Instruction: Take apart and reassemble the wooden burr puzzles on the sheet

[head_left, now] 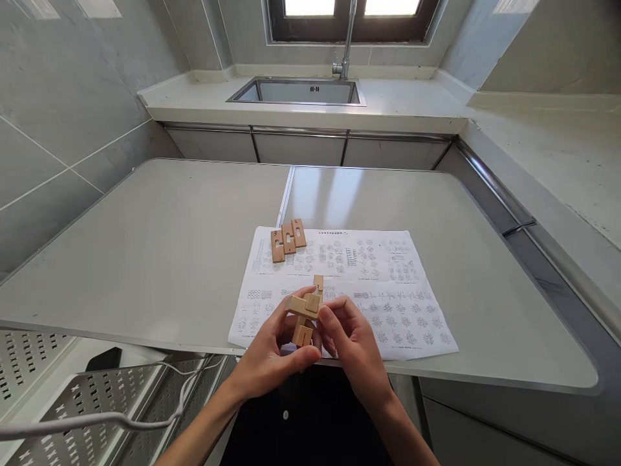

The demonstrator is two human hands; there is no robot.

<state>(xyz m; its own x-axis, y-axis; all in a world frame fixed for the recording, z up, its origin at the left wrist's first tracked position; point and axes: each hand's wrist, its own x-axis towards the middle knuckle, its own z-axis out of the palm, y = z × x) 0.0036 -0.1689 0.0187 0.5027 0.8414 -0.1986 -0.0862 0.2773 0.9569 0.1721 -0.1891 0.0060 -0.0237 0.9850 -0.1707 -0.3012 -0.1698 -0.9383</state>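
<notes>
Wooden puzzle [306,314], partly joined into a cross of notched bars, held in the air over the near edge of the instruction sheet [388,285], just above the near rim of the table [145,246]. Left hand [269,362] closed around the lower upright bar, thumb in front, fingers behind. Right hand [356,346] pinching the right side of the cluster narrowly, fingertips against the crossbar. Neither hand free.

Step in hand, by the look of it: seating a bar into those already joined, with three loose pieces [288,239] lying side by side, touching, at the far left corner of the sheet, untouched. Probably somewhere mid-build. Next move likely to call for a firm left grip so as not to let the joined bars slip apart, then a freed right hand and a reach far and slightly left across the sheet for a loose piece. After that, notch matched to notch before any sliding, without force.

Room: open tabletop to the left, right and far side of the sheet. Near edge right under the hands, so any dropped bar apt to fall toward the lap or the perforated shelf [72,401] and white cable [121,421] at near left. Sink [298,90] and tap [347,39] well apart, at the far counter.
</notes>
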